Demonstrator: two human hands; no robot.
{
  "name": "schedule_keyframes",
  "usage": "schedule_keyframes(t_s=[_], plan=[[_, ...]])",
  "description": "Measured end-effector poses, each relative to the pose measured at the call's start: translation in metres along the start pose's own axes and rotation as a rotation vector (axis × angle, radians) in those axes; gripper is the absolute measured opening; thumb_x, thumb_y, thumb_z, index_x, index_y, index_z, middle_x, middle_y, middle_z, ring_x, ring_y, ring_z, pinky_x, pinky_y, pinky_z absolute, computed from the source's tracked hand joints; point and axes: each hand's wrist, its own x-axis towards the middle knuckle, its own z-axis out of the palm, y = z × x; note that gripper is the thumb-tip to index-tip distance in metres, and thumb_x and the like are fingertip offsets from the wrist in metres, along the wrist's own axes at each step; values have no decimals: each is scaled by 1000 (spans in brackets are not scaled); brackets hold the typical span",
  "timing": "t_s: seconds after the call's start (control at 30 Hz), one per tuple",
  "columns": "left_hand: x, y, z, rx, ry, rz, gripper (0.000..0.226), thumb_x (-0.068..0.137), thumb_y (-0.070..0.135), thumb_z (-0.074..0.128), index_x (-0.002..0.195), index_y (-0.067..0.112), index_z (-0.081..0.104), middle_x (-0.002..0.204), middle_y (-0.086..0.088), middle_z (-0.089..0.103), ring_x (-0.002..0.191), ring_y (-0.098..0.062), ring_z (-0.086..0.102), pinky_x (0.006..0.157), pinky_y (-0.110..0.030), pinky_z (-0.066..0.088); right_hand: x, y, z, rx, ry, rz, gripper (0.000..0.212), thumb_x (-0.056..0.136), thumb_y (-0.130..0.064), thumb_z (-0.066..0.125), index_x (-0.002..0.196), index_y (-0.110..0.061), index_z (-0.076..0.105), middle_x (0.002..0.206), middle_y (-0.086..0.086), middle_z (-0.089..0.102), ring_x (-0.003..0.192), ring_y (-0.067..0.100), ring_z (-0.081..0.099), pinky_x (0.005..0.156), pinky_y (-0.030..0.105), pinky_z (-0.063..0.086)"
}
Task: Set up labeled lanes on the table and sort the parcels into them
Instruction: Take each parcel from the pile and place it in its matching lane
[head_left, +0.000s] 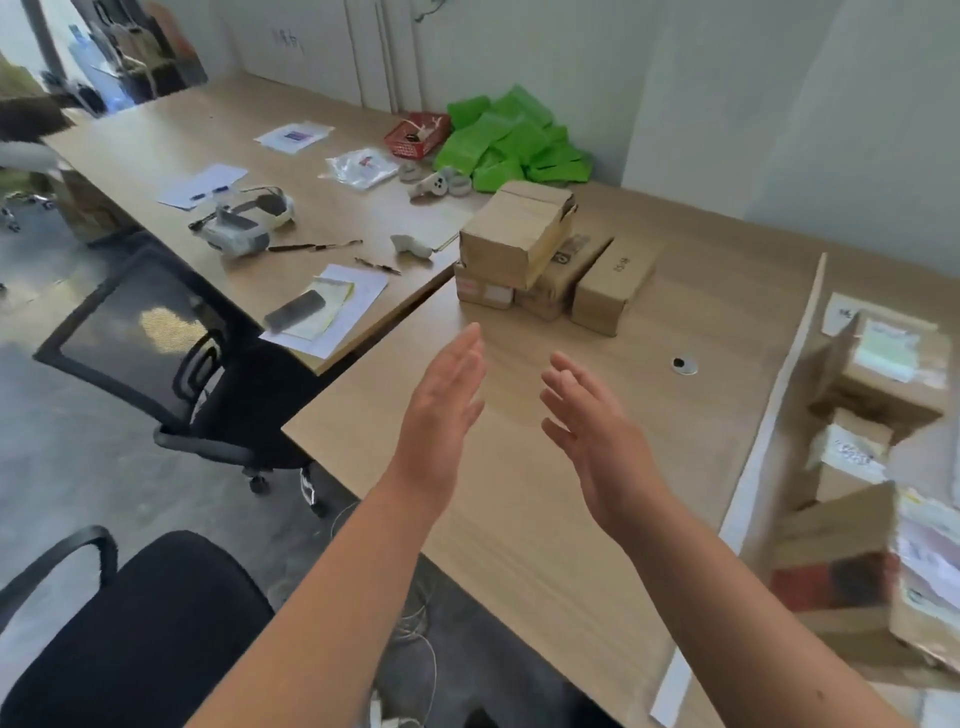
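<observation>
Both hands hover above the light wooden desk (519, 535) with palms turned toward each other and a gap between them. The left hand (447, 410) has its fingers (466, 353) straight and close together; the right hand (597, 441) has its fingers slightly spread. Neither holds anything. Beyond the hands, near the desk's far edge, sits a small stack of parcels (519, 234): three brown boxes side by side with a fourth lying tilted on top. A long white strip (779, 395) runs along the desk to the right, and past it lies a jumbled heap of boxes (883, 374) with paper labels, blurred at the frame's edge. A round cable hole (684, 365) lies between the stack and the strip. The adjoining desk on the left carries a headset (244, 223), loose papers (205, 184), a phone (293, 310), a red basket (415, 137) and green bags (514, 140). A black chair (171, 353) stands beside it.
</observation>
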Motion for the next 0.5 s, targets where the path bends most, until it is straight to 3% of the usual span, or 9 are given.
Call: schedule_keyframes(t_s=[0.1,0.23,0.33,0.5], plan=[[45,-1,-2,26,-47,-23,80,78,74,61,151,43,52,158,16,52,146,-4,49,126,-47,37,35,-5,1,11,39,-6,39,89,-55,63,128,-49,64,150,-15,59,142,5,52,117,37,45],[99,-8,1,64,-59,-54,89,76,75,61,157,39,49,160,15,50,148,-6,46,126,-47,36,88,1,-9,52,94,7,39,105,-42,62,144,-43,60,149,-17,59,142,6,52,118,40,45],[134,-12,4,78,-47,-79,91,73,74,62,156,37,50,160,13,51,148,-7,47,127,-46,35,124,-1,-15,87,130,30,40,107,-38,61,147,-41,58,148,-17,59,142,8,53,118,41,45],[198,-22,-6,124,-11,-137,68,88,57,58,153,38,54,156,14,54,147,-8,48,127,-46,35,184,-1,-16,108,170,87,32,106,-41,62,138,-45,58,148,-12,58,139,10,53,119,43,43]])
